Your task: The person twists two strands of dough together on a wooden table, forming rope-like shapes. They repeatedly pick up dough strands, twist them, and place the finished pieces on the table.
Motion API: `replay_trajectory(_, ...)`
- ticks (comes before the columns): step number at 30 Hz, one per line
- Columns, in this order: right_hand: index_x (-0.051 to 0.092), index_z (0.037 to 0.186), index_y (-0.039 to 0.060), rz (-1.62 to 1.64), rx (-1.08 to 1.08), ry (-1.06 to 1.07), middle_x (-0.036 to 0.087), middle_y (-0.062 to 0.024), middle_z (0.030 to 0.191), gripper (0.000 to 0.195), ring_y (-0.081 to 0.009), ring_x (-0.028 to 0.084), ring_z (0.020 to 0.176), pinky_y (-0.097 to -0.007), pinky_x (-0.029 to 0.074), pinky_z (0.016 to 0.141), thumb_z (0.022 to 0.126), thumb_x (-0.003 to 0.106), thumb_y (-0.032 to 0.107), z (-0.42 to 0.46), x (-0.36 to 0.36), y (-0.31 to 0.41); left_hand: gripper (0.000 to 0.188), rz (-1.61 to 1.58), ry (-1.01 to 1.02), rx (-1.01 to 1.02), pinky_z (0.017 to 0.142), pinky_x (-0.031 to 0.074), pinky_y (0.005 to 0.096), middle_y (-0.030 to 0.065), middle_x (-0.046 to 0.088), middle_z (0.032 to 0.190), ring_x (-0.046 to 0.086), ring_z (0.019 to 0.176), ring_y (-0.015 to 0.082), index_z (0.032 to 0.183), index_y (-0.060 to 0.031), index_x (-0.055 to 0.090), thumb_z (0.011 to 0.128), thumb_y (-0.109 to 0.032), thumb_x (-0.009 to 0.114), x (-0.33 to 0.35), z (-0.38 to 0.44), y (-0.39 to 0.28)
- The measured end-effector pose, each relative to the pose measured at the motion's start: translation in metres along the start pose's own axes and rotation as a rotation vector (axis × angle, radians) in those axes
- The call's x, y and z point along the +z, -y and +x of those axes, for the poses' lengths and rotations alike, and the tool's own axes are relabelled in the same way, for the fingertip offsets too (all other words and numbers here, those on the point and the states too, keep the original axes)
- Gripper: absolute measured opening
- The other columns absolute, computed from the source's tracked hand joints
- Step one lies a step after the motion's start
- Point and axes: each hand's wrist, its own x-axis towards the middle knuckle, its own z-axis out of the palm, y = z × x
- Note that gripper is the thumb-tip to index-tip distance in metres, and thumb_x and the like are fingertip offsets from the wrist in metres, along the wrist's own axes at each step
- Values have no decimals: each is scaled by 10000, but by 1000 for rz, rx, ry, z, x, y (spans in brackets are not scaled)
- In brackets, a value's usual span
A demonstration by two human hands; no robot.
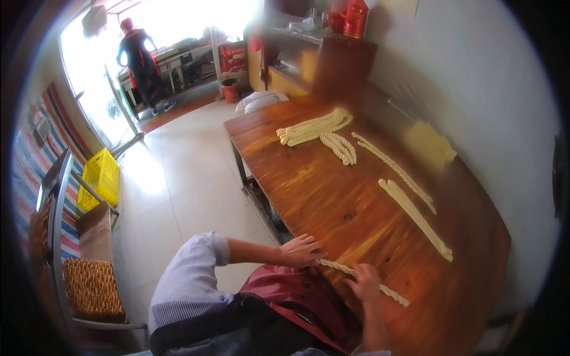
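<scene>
A twisted dough rope (393,295) lies along the near edge of the wooden table (307,196). My left hand (303,250) rests over its far end, and my right hand (366,281) is over its middle; whether the fingers grip it is unclear. Beyond my hands lie two smooth dough strands (416,218) side by side. Farther off, twisted dough strands (394,167) stretch towards the wall side. A folded twisted dough piece (339,149) sits beside a bundle of smooth dough strands (315,127) at the table's far end.
A pale yellow sheet or cloth (429,144) lies by the wall. Left on the floor side stand a yellow plastic crate (101,178) and a tray of browned twisted pastries (92,288). White sacks (262,101) and a cabinet (343,64) adjoin the far end. Another person (139,62) stands by the bright window.
</scene>
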Motion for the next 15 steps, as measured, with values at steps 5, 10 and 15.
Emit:
replay_trajectory(5, 634, 1040, 19, -67, -189, 83, 588, -107, 881, 420, -299, 596, 828, -395, 493, 729, 737, 733, 293, 40, 40, 20, 531, 141, 344, 47, 861, 425, 383, 92, 562, 1058, 518, 1042, 257, 1292, -61, 515, 849, -344, 594, 10, 30, 20)
replay_trajectory(10, 621, 1069, -1, -88, -96, 92, 559, -108, 824, 448, -297, 598, 819, -391, 495, 708, 747, 722, 294, -25, 0, -2, 613, 24, 442, 102, 876, 444, 392, 106, 572, 1074, 548, 1032, 276, 1364, -29, 423, 843, -310, 581, -4, 46, -3)
replay_trajectory(15, 595, 1123, -8, -72, -163, 62, 560, -104, 830, 525, -292, 586, 795, -387, 493, 685, 750, 715, 342, -10, 16, 2, 716, -6, 418, 233, 855, 475, 405, 143, 588, 1084, 580, 1008, 309, 1446, -36, 293, 841, -292, 578, 52, 69, -11)
